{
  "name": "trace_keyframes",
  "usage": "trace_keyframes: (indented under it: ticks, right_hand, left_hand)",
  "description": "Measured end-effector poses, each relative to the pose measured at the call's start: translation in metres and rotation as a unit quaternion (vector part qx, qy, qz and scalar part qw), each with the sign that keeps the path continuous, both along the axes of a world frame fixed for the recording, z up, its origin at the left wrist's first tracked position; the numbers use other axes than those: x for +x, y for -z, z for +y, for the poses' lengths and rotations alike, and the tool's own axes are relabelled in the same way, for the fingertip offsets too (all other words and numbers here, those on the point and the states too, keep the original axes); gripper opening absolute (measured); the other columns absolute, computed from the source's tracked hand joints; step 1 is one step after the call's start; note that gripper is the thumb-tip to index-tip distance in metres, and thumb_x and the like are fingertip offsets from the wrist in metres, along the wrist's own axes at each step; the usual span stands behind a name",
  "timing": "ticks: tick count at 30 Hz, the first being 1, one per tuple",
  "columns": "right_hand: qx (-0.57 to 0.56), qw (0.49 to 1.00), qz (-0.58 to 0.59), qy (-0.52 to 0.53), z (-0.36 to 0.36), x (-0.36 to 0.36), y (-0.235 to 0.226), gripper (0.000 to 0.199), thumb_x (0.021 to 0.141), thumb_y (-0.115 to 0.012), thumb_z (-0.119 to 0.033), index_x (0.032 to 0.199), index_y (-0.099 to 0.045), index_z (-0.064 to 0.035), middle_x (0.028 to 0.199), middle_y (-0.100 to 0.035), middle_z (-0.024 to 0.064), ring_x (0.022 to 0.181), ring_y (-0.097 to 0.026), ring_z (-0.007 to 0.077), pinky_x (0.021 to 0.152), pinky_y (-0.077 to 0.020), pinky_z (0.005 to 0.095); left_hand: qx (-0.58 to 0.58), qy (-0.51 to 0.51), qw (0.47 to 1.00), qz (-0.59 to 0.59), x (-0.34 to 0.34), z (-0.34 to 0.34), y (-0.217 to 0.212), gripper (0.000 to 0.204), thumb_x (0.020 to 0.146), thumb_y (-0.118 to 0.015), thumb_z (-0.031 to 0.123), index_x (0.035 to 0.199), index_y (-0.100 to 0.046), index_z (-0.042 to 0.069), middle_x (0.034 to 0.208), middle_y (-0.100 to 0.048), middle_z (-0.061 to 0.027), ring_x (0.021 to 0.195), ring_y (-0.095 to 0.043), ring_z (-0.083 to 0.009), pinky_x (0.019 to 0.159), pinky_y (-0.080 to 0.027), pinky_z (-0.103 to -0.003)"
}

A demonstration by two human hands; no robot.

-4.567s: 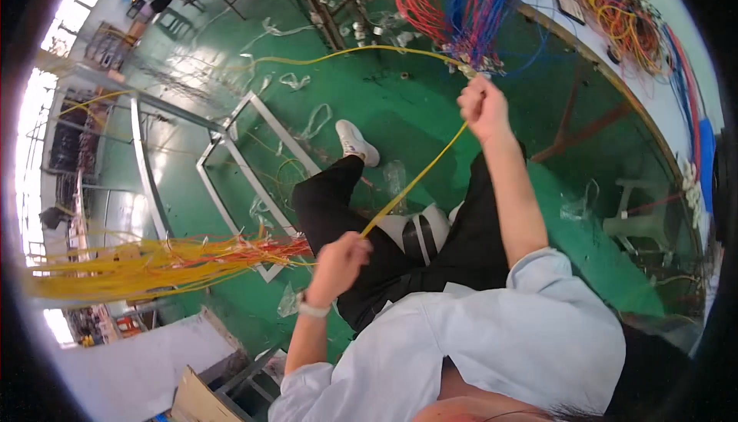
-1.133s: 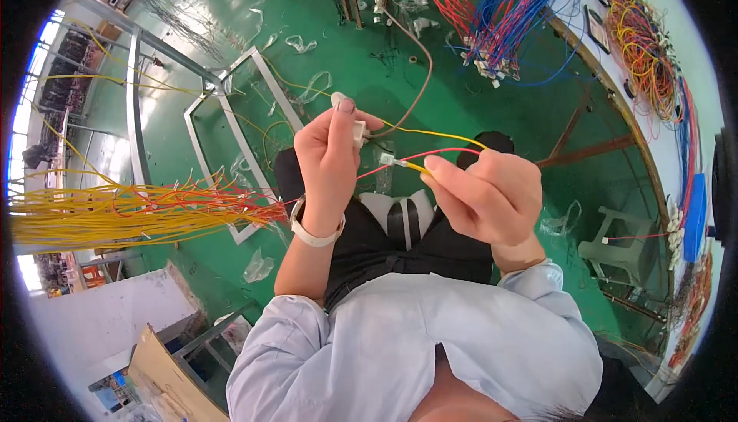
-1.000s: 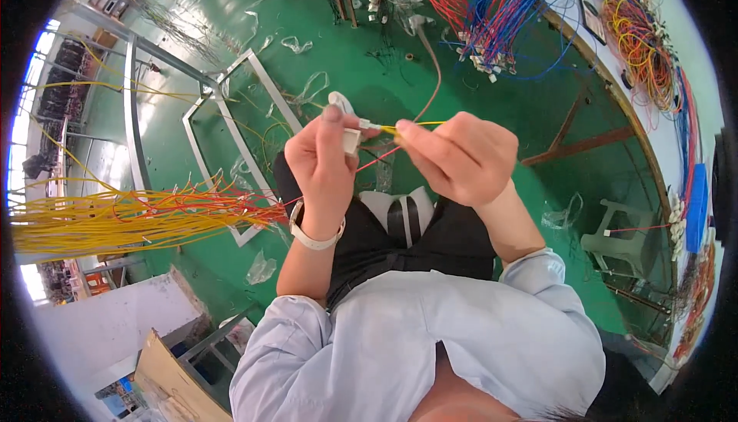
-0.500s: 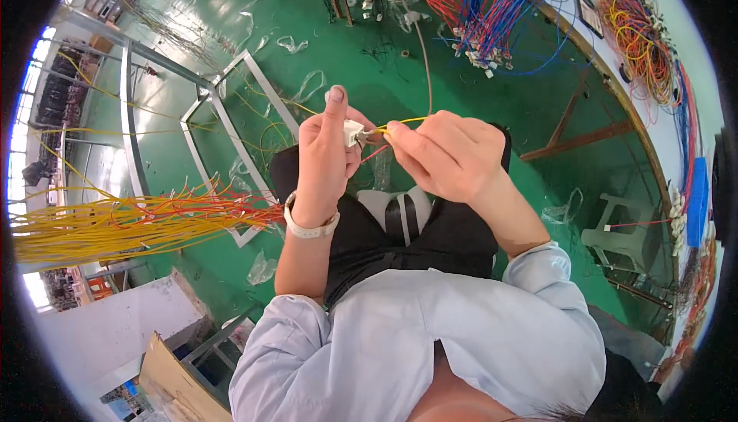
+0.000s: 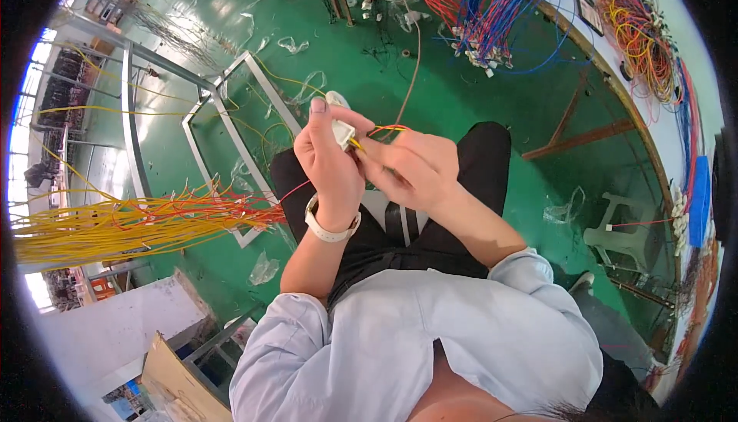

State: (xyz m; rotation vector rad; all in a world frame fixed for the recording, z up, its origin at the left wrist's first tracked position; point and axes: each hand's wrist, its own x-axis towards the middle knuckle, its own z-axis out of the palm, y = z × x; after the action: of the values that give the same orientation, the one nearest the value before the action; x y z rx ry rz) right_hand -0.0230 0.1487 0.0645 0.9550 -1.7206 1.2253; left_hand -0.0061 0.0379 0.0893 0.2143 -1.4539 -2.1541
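Note:
My left hand [image 5: 327,153] is closed round a white plastic connector housing [image 5: 343,134], its thumb pointing up and away. Close against it on the right, my right hand [image 5: 415,162] pinches a yellow wire [image 5: 357,144] whose end meets the face of the housing. How deep that end sits cannot be made out. Red and yellow wire [image 5: 392,127] also arches over the right fingers. Both hands are held above my lap, over my black trousers [image 5: 484,153].
At left a thick bundle of yellow and red wires [image 5: 138,222] stretches toward my left wrist, near a metal frame [image 5: 204,88]. Red and blue wires [image 5: 492,14] hang off the curved-looking table [image 5: 607,61] at right. A plastic stool [image 5: 626,234] stands on the green floor.
My right hand has moved left, toward the connector housing, bringing the yellow wire against it. My left hand has tilted and shifted slightly, turning the housing.

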Motion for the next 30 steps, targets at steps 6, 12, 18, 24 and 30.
trace_keyframes:
  ticks: [6,12,18,24,30]
  right_hand:
    - [-0.114,0.97,-0.197,-0.083,-0.009,0.007,-0.005,0.017,0.071,-0.073,0.002,0.087,-0.07,-0.0016,0.061,-0.056,0.0028,0.05,-0.045,0.0085,0.043,-0.0316,0.0213]
    - [-0.031,0.984,-0.175,-0.02,-0.011,0.0,0.012,0.012,0.071,-0.073,-0.009,0.083,-0.069,-0.0083,0.099,-0.058,0.0117,0.094,-0.054,0.0234,0.082,-0.042,0.0363]
    - [-0.247,0.784,-0.561,-0.1,-0.005,-0.08,0.07,0.072,0.089,-0.059,-0.039,0.141,-0.025,-0.0004,0.139,-0.036,0.0239,0.124,-0.043,0.0315,0.106,-0.0304,0.043]
    - [-0.434,0.57,-0.629,-0.301,0.068,-0.183,0.071,0.039,0.096,-0.049,-0.035,0.109,-0.055,0.0015,0.063,-0.044,-0.0052,0.053,-0.043,0.0062,0.045,-0.033,0.0234]
    - [0.137,0.96,-0.23,-0.083,0.024,-0.084,0.08,0.016,0.077,-0.052,-0.013,0.072,-0.066,-0.0054,0.072,-0.064,0.0135,0.069,-0.062,0.029,0.065,-0.0503,0.0397]
  left_hand:
    - [-0.061,0.055,0.995,0.049,0.003,-0.004,0.007,0.047,0.1,-0.038,0.032,0.077,-0.062,-0.001,0.064,-0.053,-0.0015,0.051,-0.043,-0.0041,0.043,-0.029,-0.019]
    - [-0.063,0.109,0.988,0.087,0.006,0.001,0.032,0.042,0.101,-0.037,0.034,0.096,-0.056,-0.003,0.112,-0.05,-0.0106,0.11,-0.045,-0.0188,0.096,-0.035,-0.033]
    - [-0.197,0.111,0.97,0.083,0.047,-0.015,0.076,0.034,0.098,-0.043,0.025,0.07,-0.049,0.006,0.083,-0.064,-0.0156,0.085,-0.06,-0.0263,0.088,-0.044,-0.042]
    - [-0.013,0.557,0.743,-0.371,0.126,-0.013,0.15,0.034,0.097,-0.046,0.017,0.064,-0.046,0.008,0.06,-0.044,0.0026,0.054,-0.038,-0.0087,0.051,-0.031,-0.024]
    - [0.033,0.274,0.937,-0.214,0.049,-0.074,0.144,0.047,0.099,-0.039,0.036,0.101,-0.064,-0.004,0.083,-0.064,-0.0079,0.073,-0.059,-0.0141,0.068,-0.045,-0.027]
